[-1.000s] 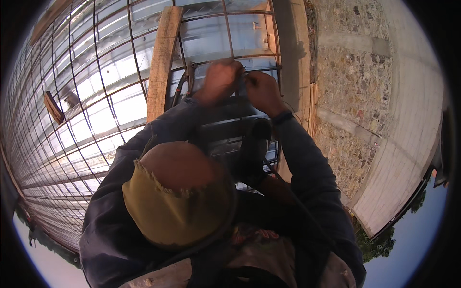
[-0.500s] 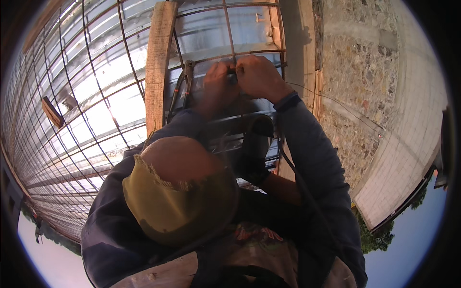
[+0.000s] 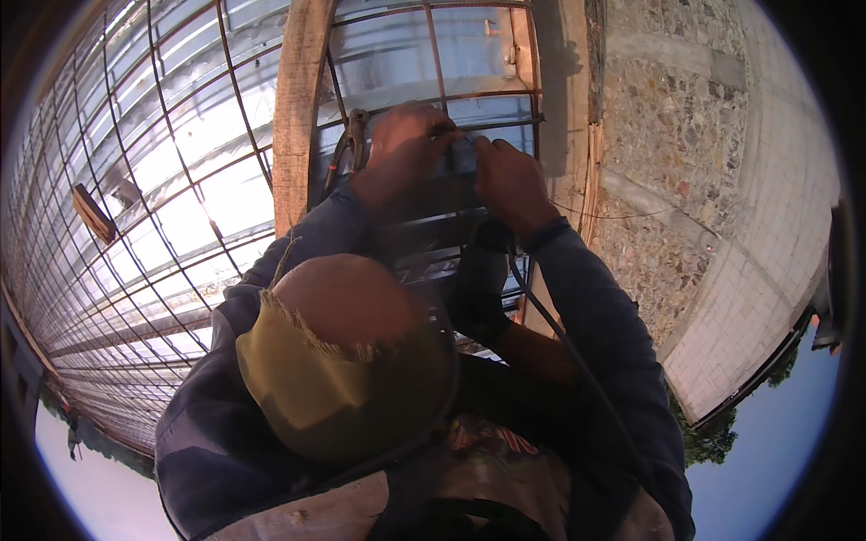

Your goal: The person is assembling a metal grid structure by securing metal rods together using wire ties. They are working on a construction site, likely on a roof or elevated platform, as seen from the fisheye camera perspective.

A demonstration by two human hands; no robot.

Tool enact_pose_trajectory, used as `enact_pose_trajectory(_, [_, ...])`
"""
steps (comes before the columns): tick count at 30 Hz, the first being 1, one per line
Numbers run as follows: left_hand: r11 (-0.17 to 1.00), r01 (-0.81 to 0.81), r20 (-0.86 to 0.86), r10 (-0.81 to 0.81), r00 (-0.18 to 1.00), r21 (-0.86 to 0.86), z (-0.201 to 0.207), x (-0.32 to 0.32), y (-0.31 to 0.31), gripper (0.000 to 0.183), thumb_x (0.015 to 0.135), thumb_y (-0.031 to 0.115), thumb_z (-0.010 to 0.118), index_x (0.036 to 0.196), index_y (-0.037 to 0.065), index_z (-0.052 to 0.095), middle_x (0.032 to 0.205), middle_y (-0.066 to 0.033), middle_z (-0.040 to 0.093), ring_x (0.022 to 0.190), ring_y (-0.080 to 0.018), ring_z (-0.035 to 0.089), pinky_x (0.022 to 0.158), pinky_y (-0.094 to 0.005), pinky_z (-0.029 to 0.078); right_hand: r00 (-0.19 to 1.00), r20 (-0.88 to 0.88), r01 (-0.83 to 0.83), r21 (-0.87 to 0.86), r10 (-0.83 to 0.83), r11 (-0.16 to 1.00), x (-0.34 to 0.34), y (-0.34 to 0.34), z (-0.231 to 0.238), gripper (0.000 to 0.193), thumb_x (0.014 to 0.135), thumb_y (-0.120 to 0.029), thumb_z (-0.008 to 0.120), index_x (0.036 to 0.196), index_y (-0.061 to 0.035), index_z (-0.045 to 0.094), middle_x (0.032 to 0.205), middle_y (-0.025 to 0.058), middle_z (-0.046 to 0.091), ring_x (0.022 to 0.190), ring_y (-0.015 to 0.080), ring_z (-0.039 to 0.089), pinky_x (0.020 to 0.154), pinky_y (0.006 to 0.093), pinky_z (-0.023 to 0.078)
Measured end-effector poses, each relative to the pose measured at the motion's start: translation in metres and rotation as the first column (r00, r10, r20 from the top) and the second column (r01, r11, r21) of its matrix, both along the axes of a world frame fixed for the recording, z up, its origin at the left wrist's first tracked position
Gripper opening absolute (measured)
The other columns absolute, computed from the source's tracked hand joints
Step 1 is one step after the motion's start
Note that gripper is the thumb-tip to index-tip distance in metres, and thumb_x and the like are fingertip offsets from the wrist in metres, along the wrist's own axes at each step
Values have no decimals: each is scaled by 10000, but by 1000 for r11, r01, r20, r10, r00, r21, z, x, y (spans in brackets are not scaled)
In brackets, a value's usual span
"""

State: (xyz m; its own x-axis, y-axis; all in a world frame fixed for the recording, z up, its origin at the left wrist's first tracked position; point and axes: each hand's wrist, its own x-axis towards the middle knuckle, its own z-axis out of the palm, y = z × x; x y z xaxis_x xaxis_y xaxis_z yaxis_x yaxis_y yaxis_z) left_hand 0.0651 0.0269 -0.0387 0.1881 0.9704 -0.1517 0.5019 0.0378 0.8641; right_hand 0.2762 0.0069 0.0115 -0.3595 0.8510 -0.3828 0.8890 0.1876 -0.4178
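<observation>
My left hand (image 3: 410,144) is closed at a rebar crossing, its fingertips pinched on a thin wire. Lower and to the right, my right hand (image 3: 512,185) is also closed on the wire, a little apart from the left. A length of this thin wire (image 3: 622,216) trails off rightward past my right wrist. The rebar grid (image 3: 487,94) runs just beyond my fingers, over bluish metal sheeting. Beside my left wrist, a pair of pincers (image 3: 354,135) leans against the bars, partly hidden by my forearm. The exact wrap of wire at the bar is too small to see.
A wooden beam (image 3: 299,117) crosses the grid left of my hands. My shoe (image 3: 480,279) rests on the bars below them. More rebar mesh spreads left, with a loose wood block (image 3: 94,214) on it. A stone wall (image 3: 667,144) stands to the right.
My hands were together at the bar and are now apart. The right hand has moved down and right; the left has shifted slightly up.
</observation>
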Motion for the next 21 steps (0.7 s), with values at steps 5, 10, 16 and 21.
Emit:
enact_pose_trajectory(5, [844, 532, -345, -522, 780, -76, 18, 4, 46, 214, 899, 262, 873, 999, 77, 831, 1016, -158, 801, 991, -341, 781, 877, -467, 615, 930, -302, 209, -36, -210, 977, -43, -35, -18, 192, 1023, -119, 638, 1172, -17, 704, 921, 244, 748, 879, 473, 730, 793, 555, 573])
enact_pose_trajectory(10, [912, 409, -143, -408, 902, -20, 10, -45, 68, 325, 897, 261, 864, 1167, 95, 791, 1081, -161, 782, 1024, -372, 756, 939, -491, 613, 892, -286, 295, -219, -350, 930, -40, 27, 17, 270, 997, -111, 657, 1250, -26, 699, 1080, 293, 762, 942, 485, 751, 828, 495, 605])
enact_pose_trajectory(16, [976, 139, -507, -36, 861, 166, 19, -86, -54, 516, 922, 111, 746, 1433, 126, 673, 1537, -177, 573, 1244, -403, 625, 1049, -518, 563, 419, -186, 276, -906, -889, 320, -1, 25, 27, 258, 1142, -254, 619, 1245, -22, 664, 1066, 125, 789, 873, 265, 760, 816, 396, 584])
enact_pose_trajectory(21, [955, 137, -491, 9, 871, 261, 10, -81, -59, 523, 937, -17, 621, 1442, 117, 650, 1556, -250, 522, 1261, -429, 599, 1085, -525, 537, 326, -160, 348, -896, -932, 275, 19, -1, 28, 252, 1154, -244, 601, 1187, -8, 684, 1136, 119, 765, 1017, 252, 747, 869, 429, 583])
